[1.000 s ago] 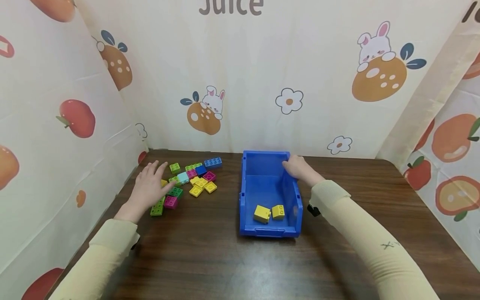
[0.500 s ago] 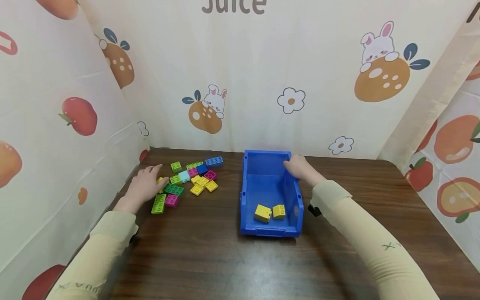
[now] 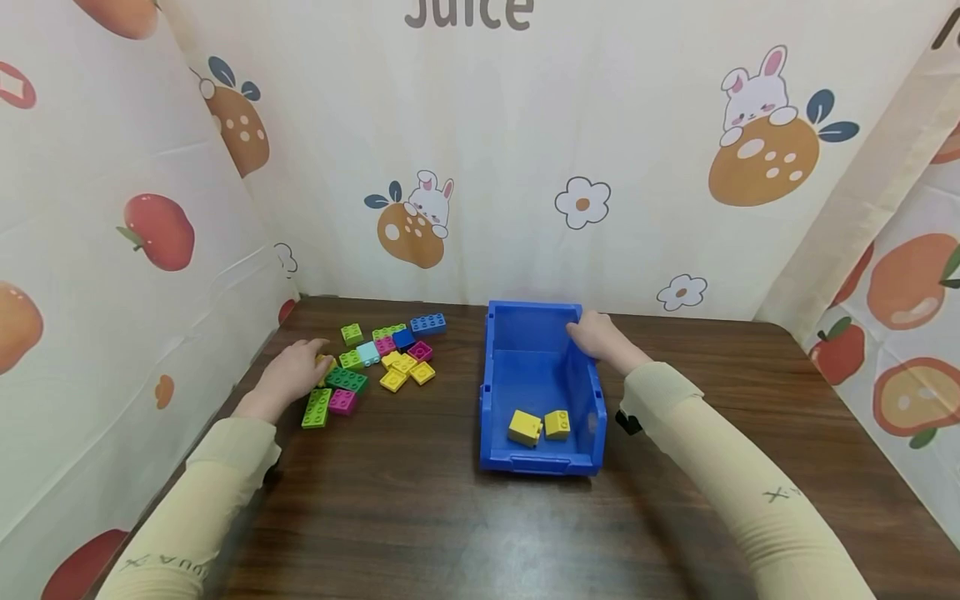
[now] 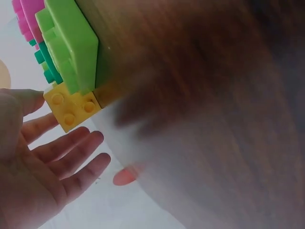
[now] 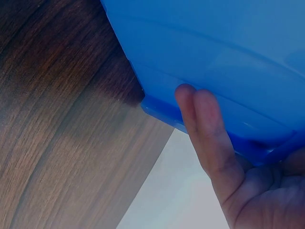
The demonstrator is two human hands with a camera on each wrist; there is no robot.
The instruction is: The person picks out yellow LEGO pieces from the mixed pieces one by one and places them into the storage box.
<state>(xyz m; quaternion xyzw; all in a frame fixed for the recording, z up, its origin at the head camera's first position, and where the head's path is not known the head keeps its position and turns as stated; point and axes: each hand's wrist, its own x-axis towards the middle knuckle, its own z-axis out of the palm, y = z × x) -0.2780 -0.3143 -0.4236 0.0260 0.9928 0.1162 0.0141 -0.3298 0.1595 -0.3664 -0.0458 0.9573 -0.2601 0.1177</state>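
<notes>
At the left end of the brick group, the left hand [image 3: 291, 371] pinches a yellow brick [image 3: 325, 367] between thumb and index finger. The left wrist view shows that yellow brick [image 4: 71, 106] at the thumb and fingertips, beside a light green brick [image 4: 71, 43]. The right hand [image 3: 603, 337] grips the right wall of the blue bin [image 3: 534, 367] near its back corner; in the right wrist view its fingers [image 5: 209, 119] lie along the bin's outside. Inside the bin, near the front, are two yellow bricks [image 3: 525, 427].
Several pink, green, blue and yellow bricks [image 3: 403, 363] lie between the left hand and the bin, on the brown wooden table [image 3: 390, 500]. A printed curtain [image 3: 495, 150] stands behind the table and at both sides.
The left hand has come down onto the yellow brick, its spread fingers closing around it. The right hand and bin have stayed in place.
</notes>
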